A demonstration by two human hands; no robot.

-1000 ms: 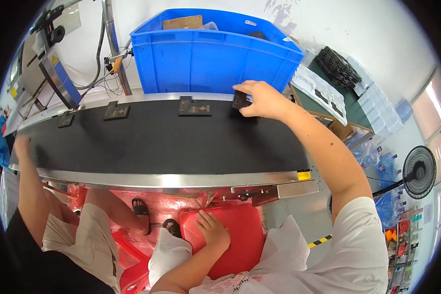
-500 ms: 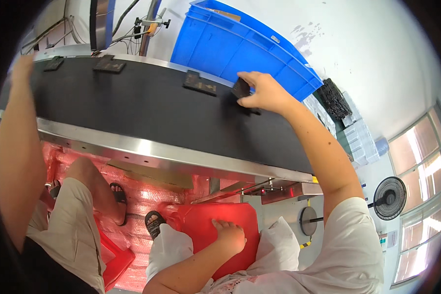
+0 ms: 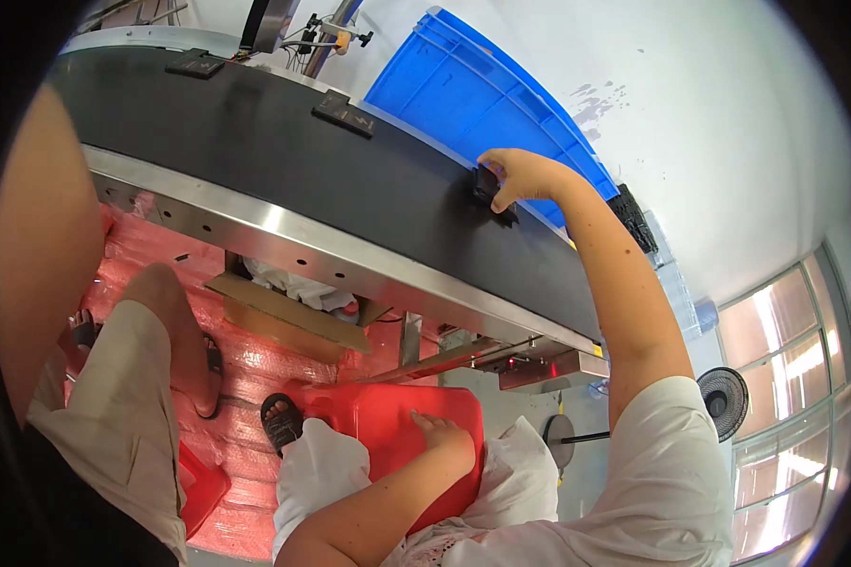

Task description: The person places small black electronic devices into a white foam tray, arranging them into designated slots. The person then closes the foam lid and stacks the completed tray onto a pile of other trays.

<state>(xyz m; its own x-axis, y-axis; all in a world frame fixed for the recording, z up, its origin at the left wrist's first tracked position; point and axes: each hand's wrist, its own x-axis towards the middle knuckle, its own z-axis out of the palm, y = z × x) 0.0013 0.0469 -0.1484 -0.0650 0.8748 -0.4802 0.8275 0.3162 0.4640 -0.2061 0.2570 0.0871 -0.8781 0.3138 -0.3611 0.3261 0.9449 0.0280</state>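
My right hand [image 3: 529, 178] reaches over the black conveyor belt [image 3: 284, 142] with thumb and fingers pinched on a black flat piece [image 3: 486, 187]. That piece is tilted, low over the belt's far side; a dark edge or shadow below it is hard to separate. Farther left on the belt lie a black flat piece with light markings [image 3: 343, 114] and a similar notched black piece [image 3: 195, 63]. My left hand [image 3: 444, 442] lies on the red plastic stool [image 3: 378, 406] between my legs, fingers stretched out and holding nothing.
A blue crate [image 3: 473, 94] stands just behind the belt, near my right hand. The metal rail [image 3: 284, 222] borders the near side. A co-worker's arm [image 3: 52, 255] fills the left edge. An open cardboard box [image 3: 274, 317] sits below; a fan [image 3: 723, 402] stands at right.
The view has shifted, and the belt pieces appear higher in the picture. My right hand still grips the black piece, now farther right along the crate. The co-worker's hand has left view.
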